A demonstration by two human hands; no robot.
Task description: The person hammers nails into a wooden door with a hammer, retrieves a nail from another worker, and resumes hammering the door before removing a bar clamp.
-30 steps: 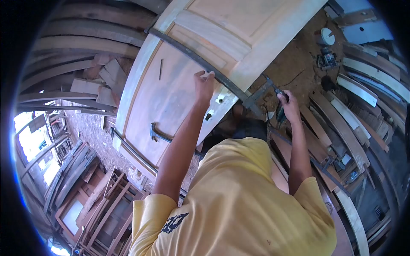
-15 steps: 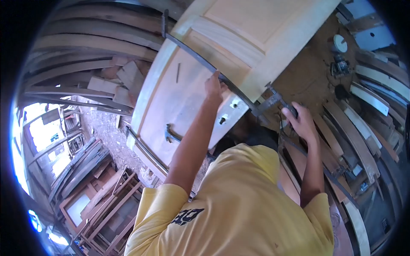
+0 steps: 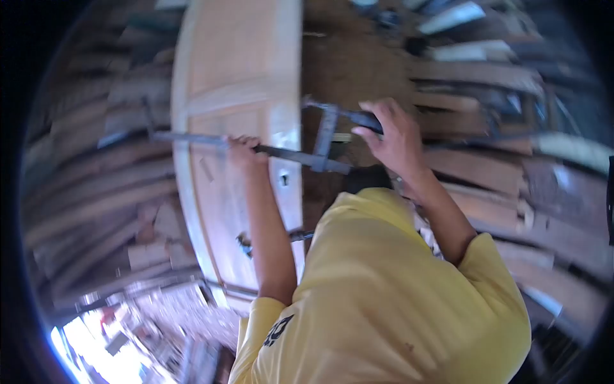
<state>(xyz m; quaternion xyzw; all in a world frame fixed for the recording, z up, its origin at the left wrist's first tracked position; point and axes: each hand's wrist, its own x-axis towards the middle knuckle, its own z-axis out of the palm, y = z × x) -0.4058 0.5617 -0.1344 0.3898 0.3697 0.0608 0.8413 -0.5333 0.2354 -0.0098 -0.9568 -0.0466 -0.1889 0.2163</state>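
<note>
A long metal bar clamp (image 3: 291, 154) lies across a pale wooden panelled door (image 3: 227, 64). My left hand (image 3: 244, 152) is closed round its bar, over the door's face. My right hand (image 3: 393, 131) grips the dark handle of the clamp's screw, beyond the door's right edge. The sliding jaw (image 3: 326, 131) stands off that edge, and the screw's tip is close to it; blur hides whether they touch. The far jaw (image 3: 148, 114) sticks out past the door's left edge. A hammer (image 3: 243, 244) rests on the door beside my left forearm, which partly covers it.
Stacked boards (image 3: 96, 211) lie left of the door, and more planks (image 3: 476, 169) lie on the right. A second clamp bar (image 3: 240, 291) crosses the door's near end. A blurred power tool (image 3: 387, 19) sits on the brown floor at the back.
The view has turned, so the door now runs nearly straight up the picture and the clamp lies nearly level. Both hands keep hold of the clamp.
</note>
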